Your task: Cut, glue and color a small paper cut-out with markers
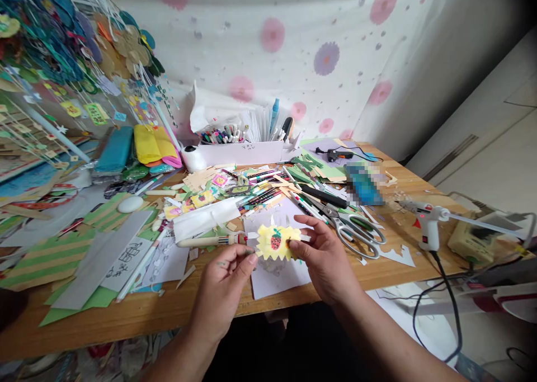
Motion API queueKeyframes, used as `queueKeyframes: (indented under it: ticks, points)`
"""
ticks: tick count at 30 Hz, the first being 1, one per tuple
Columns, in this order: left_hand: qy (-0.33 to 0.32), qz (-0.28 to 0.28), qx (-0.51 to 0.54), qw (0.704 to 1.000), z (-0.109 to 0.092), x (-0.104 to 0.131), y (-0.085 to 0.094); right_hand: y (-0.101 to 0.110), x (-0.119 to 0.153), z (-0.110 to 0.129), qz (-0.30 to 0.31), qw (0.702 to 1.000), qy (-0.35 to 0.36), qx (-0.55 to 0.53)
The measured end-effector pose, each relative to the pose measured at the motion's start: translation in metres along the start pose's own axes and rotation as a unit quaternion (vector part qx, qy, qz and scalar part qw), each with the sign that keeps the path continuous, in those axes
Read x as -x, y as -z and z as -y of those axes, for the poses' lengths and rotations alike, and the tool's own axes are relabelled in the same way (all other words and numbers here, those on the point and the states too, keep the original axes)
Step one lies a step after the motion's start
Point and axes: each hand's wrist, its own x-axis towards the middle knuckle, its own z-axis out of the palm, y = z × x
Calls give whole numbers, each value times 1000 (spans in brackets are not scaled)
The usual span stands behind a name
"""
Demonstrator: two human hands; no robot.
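A small yellow paper cutout point(268, 252) with zigzag edges and a drawn red strawberry is held up over the front of the desk. My right hand point(329, 262) pinches its right end between thumb and fingers. At the left end, the thumb and forefinger of my left hand point(222, 287) are closed on its edge. White paper point(279, 284) lies under the cutout. Just right of my right hand are grey-handled scissors point(363, 234). A multicolour pen point(210, 240) lies behind my left hand.
Markers and paper scraps cover the middle of the desk point(159, 317). A white pen box point(247, 152) stands at the back. To the right are a white glue gun point(428, 228) with a hanging cord and a pixelated blue object point(364, 183). Hanging ornaments point(96, 113) crowd the left.
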Motion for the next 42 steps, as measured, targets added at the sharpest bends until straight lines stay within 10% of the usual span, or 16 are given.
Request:
queueKeyframes:
  ticks: [26, 35, 42]
  points:
    - [46, 117, -116, 985, -21, -18, 18, 1, 4, 5, 63, 995, 40, 63]
    - [-99, -41, -93, 990, 0, -3, 14, 1, -3, 5, 7, 1000, -6, -18]
    - [50, 127, 127, 983, 0, -3, 10, -1, -1, 5, 17, 995, -91, -27]
